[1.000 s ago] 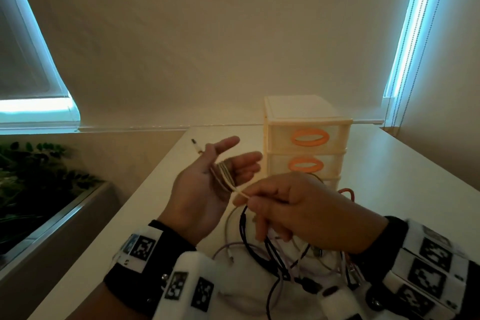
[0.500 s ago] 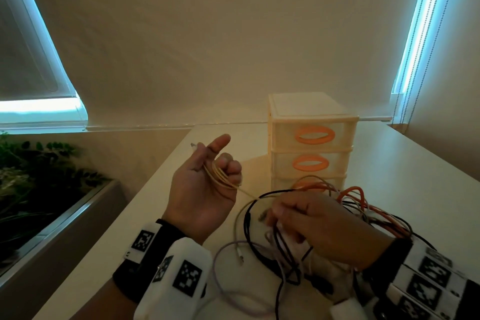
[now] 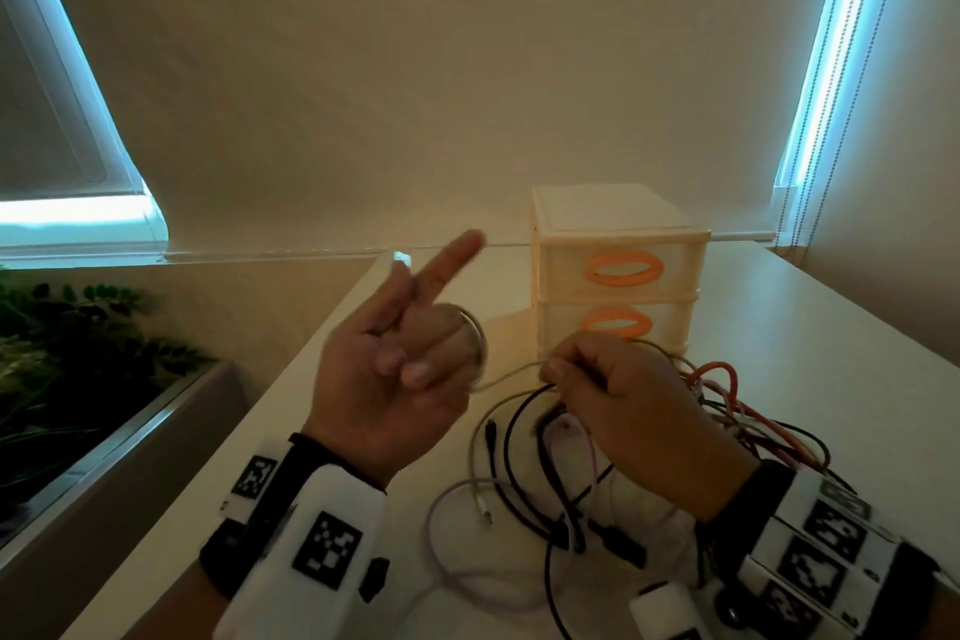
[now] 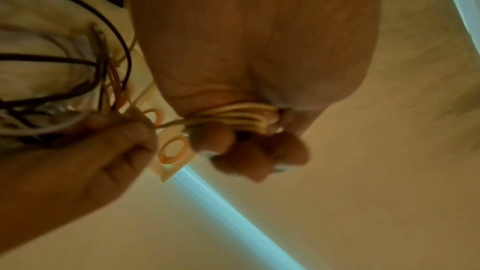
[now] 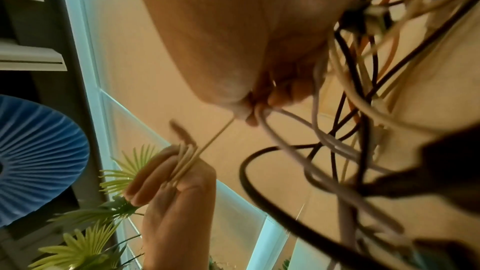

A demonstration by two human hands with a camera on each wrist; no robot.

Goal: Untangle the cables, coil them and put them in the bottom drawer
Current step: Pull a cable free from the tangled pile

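Note:
My left hand (image 3: pixel 405 369) is raised over the white table (image 3: pixel 322 473), index finger pointing out. A thin cream cable (image 3: pixel 475 343) is wound in several turns round its curled fingers; the same coil (image 4: pixel 241 116) fills the left wrist view. My right hand (image 3: pixel 576 374) pinches the cream strand (image 5: pixel 218 134) a short way from the coil. Beneath and right of it lies a tangle of cables (image 3: pixel 545 483), black, lilac, white and orange. The cream drawer unit (image 3: pixel 618 234) stands behind, its two upper drawers closed. My right hand hides the bottom drawer.
The table's left edge drops to a planter with green leaves (image 3: pixel 78 353). A wall and window blinds (image 3: pixel 62 120) stand close behind the drawer unit. A blue pleated disc (image 5: pixel 33 161) shows in the right wrist view. Bare tabletop (image 3: pixel 831 353) lies right of the unit.
My left hand has turned and stretched its index finger out, the coil sitting further along the curled fingers. My right hand has risen closer to the coil with the strand.

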